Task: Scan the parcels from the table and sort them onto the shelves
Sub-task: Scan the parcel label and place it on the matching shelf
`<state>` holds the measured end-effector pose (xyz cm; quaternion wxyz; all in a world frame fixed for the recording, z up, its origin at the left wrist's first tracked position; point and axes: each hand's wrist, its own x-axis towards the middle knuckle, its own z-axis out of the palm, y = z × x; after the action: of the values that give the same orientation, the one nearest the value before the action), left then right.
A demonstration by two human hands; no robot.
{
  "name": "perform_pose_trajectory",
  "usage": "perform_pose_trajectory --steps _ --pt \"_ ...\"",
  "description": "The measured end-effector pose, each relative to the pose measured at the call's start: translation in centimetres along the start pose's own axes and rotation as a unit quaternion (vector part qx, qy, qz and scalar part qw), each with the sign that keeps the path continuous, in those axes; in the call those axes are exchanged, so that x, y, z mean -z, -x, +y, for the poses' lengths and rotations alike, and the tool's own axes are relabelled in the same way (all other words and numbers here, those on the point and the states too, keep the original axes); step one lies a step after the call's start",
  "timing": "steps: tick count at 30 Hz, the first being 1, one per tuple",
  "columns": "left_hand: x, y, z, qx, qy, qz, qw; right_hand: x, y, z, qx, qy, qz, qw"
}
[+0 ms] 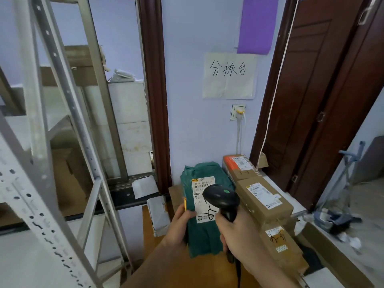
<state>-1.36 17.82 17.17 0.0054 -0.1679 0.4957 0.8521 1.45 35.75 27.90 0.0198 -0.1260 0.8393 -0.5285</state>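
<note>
Clearly the scan step is in hand: the left hand [180, 225] grips the green parcel [204, 206] by its left edge, holding it up over the table [158, 242] with the white label [204, 199] facing the camera, while the right hand [239, 235] is wrapped round the handle of the black scanner [221, 199], whose head sits just in front of the label, covering part of it. Next, by my reckoning, the scanner wants aiming squarely at the barcode (it partly hides the label from here), then the parcel goes to the metal shelves [52, 142] on the left. By count: one scanner, one green parcel in hand, three brown cardboard boxes [264, 201] lined along the right of the table, and one small grey bag parcel [159, 215] at the left edge. One handwritten sign [229, 75] hangs on the wall above.
</note>
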Motion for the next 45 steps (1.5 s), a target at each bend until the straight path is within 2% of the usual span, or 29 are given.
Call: perform_pose_trajectory --steps 16,23,31,36,39,42,45 --pt "2.9 6.4 -0.6 -0.005 0.009 -0.019 1.000 -1.7 6.4 -4.6 -0.089 -0.021 -0.010 0.996" --pt "4.1 9.4 -1.6 -0.010 0.013 -0.025 1.000 -1.4 9.2 -5.2 -0.068 -0.031 -0.026 0.997" --pt "4.1 13.8 -2.0 -0.043 0.028 0.044 0.998 -0.4 12.2 -5.3 -0.018 0.002 -0.135 0.991" --pt "5.3 17.8 -1.7 -0.104 0.040 0.087 0.990 -0.6 13.5 -5.0 0.017 0.014 -0.223 0.974" --pt "7.4 21.3 -1.1 -0.149 0.049 0.126 0.980 -2.1 14.4 -5.9 0.028 -0.001 -0.263 0.965" --pt "10.0 25.3 0.2 -0.166 0.101 0.187 0.963 -4.8 15.6 -7.1 0.052 -0.003 -0.292 0.955" --pt "12.6 29.6 2.2 -0.199 0.129 0.210 0.949 -8.1 17.0 -9.0 0.089 0.007 -0.332 0.939"
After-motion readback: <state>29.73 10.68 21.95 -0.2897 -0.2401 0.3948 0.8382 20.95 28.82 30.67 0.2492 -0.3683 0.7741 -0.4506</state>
